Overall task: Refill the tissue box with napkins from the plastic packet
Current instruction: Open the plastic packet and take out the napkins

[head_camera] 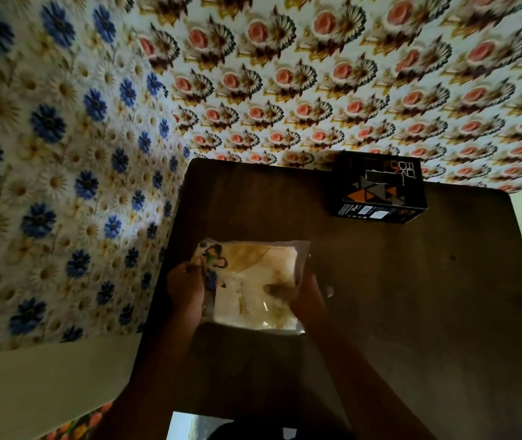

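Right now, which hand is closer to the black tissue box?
Right. The right hand grips the packet's right edge, below the tissue box; the left hand grips its left edge, farther off.

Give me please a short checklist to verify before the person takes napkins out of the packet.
1. Both hands hold the plastic packet: ok, left hand and right hand grip its sides.
2. Packet opened: cannot tell.
3. Tissue box is in view on the table: ok, at far right.
4. Box slot faces up: ok.
5. Box empty: cannot tell.
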The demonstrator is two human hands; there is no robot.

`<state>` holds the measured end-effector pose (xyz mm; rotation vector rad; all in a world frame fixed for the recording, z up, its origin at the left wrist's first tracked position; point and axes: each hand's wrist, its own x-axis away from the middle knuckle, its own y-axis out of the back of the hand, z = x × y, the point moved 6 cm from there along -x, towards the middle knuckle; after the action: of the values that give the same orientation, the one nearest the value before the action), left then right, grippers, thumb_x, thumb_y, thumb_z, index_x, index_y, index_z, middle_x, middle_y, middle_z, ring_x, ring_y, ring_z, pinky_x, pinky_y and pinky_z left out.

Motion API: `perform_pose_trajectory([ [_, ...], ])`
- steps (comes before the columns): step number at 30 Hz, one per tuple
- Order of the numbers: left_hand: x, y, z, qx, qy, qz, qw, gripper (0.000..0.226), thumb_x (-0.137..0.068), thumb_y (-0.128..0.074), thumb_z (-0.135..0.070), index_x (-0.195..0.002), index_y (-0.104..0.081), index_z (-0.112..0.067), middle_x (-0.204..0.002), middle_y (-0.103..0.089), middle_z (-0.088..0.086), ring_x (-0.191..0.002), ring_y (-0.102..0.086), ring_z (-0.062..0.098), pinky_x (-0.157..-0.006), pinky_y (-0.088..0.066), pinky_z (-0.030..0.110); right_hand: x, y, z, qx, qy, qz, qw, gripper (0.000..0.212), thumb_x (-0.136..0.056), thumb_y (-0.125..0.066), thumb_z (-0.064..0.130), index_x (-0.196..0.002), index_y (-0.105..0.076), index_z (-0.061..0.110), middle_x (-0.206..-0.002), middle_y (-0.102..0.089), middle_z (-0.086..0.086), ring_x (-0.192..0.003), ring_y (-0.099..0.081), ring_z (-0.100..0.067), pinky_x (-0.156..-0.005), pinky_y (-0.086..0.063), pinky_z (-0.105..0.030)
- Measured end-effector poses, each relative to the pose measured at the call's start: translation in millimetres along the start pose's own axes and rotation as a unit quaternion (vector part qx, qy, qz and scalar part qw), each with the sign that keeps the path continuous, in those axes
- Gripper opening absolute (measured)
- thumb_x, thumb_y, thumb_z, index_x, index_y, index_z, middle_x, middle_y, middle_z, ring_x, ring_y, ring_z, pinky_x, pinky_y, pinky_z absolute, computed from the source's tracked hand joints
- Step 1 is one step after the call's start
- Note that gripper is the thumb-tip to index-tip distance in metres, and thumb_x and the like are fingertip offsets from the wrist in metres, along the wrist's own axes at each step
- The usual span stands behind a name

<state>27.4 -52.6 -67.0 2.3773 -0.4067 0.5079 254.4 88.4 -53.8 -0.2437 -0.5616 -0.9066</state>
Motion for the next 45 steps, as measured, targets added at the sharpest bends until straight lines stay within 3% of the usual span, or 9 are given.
perform_pose_trajectory([
  [4,-5,12,-32,-0.115,-0.094,-0.076,0.986,0.039,-0.103,-0.048,-0.033,-0.117,-0.065,0.0,-0.119,-0.064,0.023,-0.112,-0.061,0.039,-0.086,-0.045,0.042,-11,0,-10,0.0,-0.004,-0.017,1.0,0.057,-0.067,-0.09,0.018,-0.117,-0.062,0.023,-0.107,-0.076,-0.001,-0.098,-0.075,-0.021,-0.078,-0.063,-0.049],
  [7,22,17,-61,-0.176,-0.302,-0.16,0.923,0.031,-0.092,-0.057,-0.02,-0.121,-0.06,-0.009,-0.126,-0.06,0.016,-0.12,-0.055,0.034,-0.098,-0.044,0.044,-18,-5,-9,-0.011,-0.015,-0.016,1.0,0.059,-0.067,-0.091,0.018,-0.118,-0.063,0.023,-0.11,-0.076,-0.003,-0.1,-0.074,-0.024,-0.08,-0.062,-0.055],
  [11,56,-20,-37,-0.195,-0.482,-0.02,0.854,0.051,-0.089,-0.069,-0.014,-0.137,-0.053,-0.011,-0.141,-0.056,0.012,-0.131,-0.05,0.028,-0.11,-0.042,0.039,-25,-9,-8,-0.016,-0.011,-0.007,1.0,0.053,-0.07,-0.089,0.012,-0.117,-0.064,0.014,-0.109,-0.075,-0.008,-0.099,-0.075,-0.026,-0.08,-0.062,-0.055],
  [16,30,-39,8,-0.26,-0.399,0.076,0.876,0.055,-0.103,-0.029,-0.053,-0.15,-0.042,-0.029,-0.155,-0.045,0.005,-0.137,-0.049,0.03,-0.11,-0.042,0.053,-26,-4,-8,-0.006,0.003,-0.019,1.0,0.057,-0.069,-0.088,0.016,-0.119,-0.062,0.02,-0.111,-0.074,-0.007,-0.1,-0.074,-0.026,-0.079,-0.062,-0.053],
  [24,18,-51,20,-0.336,-0.348,0.088,0.871,0.073,-0.097,-0.014,-0.071,-0.155,-0.029,-0.029,-0.162,-0.035,0.01,-0.146,-0.037,0.036,-0.118,-0.03,0.056,-6,50,-16,-0.05,-0.035,-0.062,0.996,0.049,-0.071,-0.083,0.007,-0.117,-0.064,0.012,-0.106,-0.076,-0.011,-0.096,-0.075,-0.033,-0.077,-0.062,-0.057],
  [30,23,-52,17,-0.412,-0.355,0.083,0.835,0.07,-0.092,-0.027,-0.067,-0.148,-0.042,-0.027,-0.157,-0.04,0.013,-0.138,-0.044,0.044,-0.107,-0.039,0.062,20,120,-38,-0.071,-0.102,-0.115,0.985,0.078,-0.053,-0.092,0.024,-0.122,-0.059,0.007,-0.115,-0.07,-0.018,-0.096,-0.074,-0.034,-0.071,-0.063,-0.056],
  [37,26,-53,11,-0.427,-0.347,0.091,0.83,0.067,-0.092,-0.033,-0.064,-0.15,-0.037,-0.03,-0.162,-0.031,0.011,-0.147,-0.032,0.039,-0.115,-0.028,0.062,54,178,-41,-0.086,-0.105,-0.161,0.978,0.031,-0.077,-0.076,-0.001,-0.101,-0.062,0.01,-0.099,-0.07,-0.015,-0.083,-0.072,-0.028,-0.065,-0.06,-0.042],
  [42,42,-60,0,-0.414,-0.339,0.064,0.842,0.06,-0.093,-0.063,-0.035,-0.146,-0.045,-0.013,-0.155,-0.041,0.018,-0.143,-0.037,0.04,-0.111,-0.035,0.063,64,202,-51,-0.042,-0.108,-0.166,0.979,0.027,-0.081,-0.071,-0.003,-0.107,-0.068,0.004,-0.099,-0.074,-0.017,-0.088,-0.073,-0.031,-0.061,-0.059,-0.035],
  [45,68,-61,-11,-0.353,-0.383,0.039,0.853,0.042,-0.099,-0.054,-0.023,-0.139,-0.05,-0.009,-0.143,-0.052,0.017,-0.13,-0.051,0.038,-0.104,-0.044,0.057,61,201,-56,-0.007,-0.114,-0.166,0.98,0.027,-0.08,-0.075,0.004,-0.107,-0.071,0.006,-0.099,-0.077,-0.014,-0.088,-0.076,-0.027,-0.066,-0.063,-0.037],
])
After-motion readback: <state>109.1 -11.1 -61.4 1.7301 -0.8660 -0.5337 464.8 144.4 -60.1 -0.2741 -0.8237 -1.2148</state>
